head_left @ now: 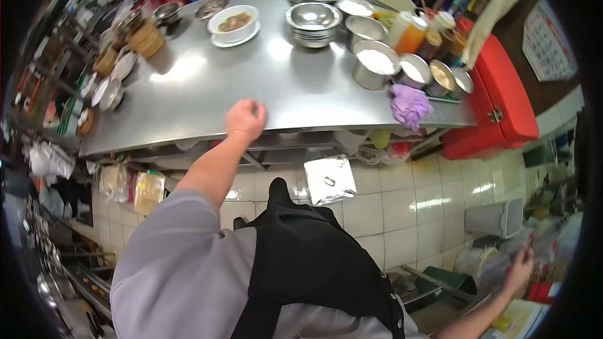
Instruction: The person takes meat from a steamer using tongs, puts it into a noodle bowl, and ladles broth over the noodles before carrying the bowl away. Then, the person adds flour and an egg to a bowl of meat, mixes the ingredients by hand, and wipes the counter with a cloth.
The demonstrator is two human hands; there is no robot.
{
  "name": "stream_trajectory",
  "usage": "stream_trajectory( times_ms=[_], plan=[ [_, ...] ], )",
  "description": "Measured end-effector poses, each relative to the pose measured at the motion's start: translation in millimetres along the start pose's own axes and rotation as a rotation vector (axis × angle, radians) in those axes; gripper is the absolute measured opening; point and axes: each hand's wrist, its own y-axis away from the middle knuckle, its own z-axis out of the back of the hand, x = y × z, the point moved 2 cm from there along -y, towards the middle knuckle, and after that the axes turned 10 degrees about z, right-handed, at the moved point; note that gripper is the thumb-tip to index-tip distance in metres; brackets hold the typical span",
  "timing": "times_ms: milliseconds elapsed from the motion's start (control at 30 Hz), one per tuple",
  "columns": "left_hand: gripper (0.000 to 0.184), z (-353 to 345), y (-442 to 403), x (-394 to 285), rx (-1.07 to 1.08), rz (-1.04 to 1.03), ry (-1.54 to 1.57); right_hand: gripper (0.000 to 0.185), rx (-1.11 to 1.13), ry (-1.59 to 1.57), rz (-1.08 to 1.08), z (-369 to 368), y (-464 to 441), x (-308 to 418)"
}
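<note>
Over the front edge of the steel table [207, 100], my left hand [246, 118] is closed with its fingers curled; whether anything is inside cannot be seen. At the lower right, my right hand [520, 270] is stretched out beside plastic bags [496, 270] and a red item [543, 291]; it is small and blurred, so its grip cannot be made out. A white bowl of food [235, 22] rests on a white plate [242, 38] at the back of the table, well beyond my left hand.
Stacked steel bowls [314, 22], metal containers of white contents [375, 61], sauce bottles [411, 36] and a purple cloth [410, 105] are on the table. A red cooler [499, 100] stands at its right end. A silver square lid [330, 179] lies on the floor; a grey bin [494, 220] stands farther right.
</note>
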Motion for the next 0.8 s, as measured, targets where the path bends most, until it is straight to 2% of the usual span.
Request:
stream_trajectory(
  times_ms=[33,67,100,167,200,233,300,333,367,400,433,500,533,567,667,800],
  plan=[
    [0.028,3,1,1,-0.009,-0.012,0.027,0.023,0.067,-0.08,0.083,-67,2,67],
    [0.028,5,2,1,0.003,-0.015,0.049,0.024,0.169,-0.317,0.055,-127,13,130],
    [0.028,8,2,2,0.015,-0.021,0.071,0.018,0.348,-0.357,0.085,-173,29,192],
    [0.03,8,1,14,0.062,-0.023,0.16,0.018,0.63,-0.476,0.141,-258,72,279],
    [0.028,16,2,18,0.142,0.025,0.26,0.019,0.68,-0.51,0.2,-294,102,323],
    [0.025,28,8,24,0.219,0.074,0.364,0.014,0.823,-0.508,0.291,-328,127,351],
    [0.021,76,40,49,0.478,0.055,0.479,0.013,0.948,-0.679,0.395,-364,188,440],
    [0.016,106,58,71,0.564,-0.023,0.522,0.016,1.012,-0.765,0.431,-372,214,484],
    [0.017,115,74,108,0.547,-0.229,0.495,0.02,1.084,-0.851,0.471,-378,236,526],
    [0.017,135,92,150,0.584,-0.273,0.457,0.019,1.177,-0.918,0.511,-384,257,566],
    [0.021,150,115,202,0.638,-0.167,0.438,0.018,1.289,-0.969,0.475,-393,276,599],
    [0.037,149,160,332,0.792,0.031,0.146,0.022,1.426,-0.962,0.525,-403,312,674],
    [0.039,157,201,450,0.911,0.301,-0.05,0.027,1.542,-0.897,0.721,-417,346,748],
    [0.041,208,216,476,0.825,0.491,-0.087,0.034,1.604,-0.891,0.699,-429,369,782],
    [0.042,286,272,559,0.542,0.881,-0.086,0.039,1.783,-0.911,0.703,-463,440,878],
    [0.042,356,330,582,0.275,1.187,-0.023,0.043,2.004,-0.965,0.662,-501,533,991]
  ],
)
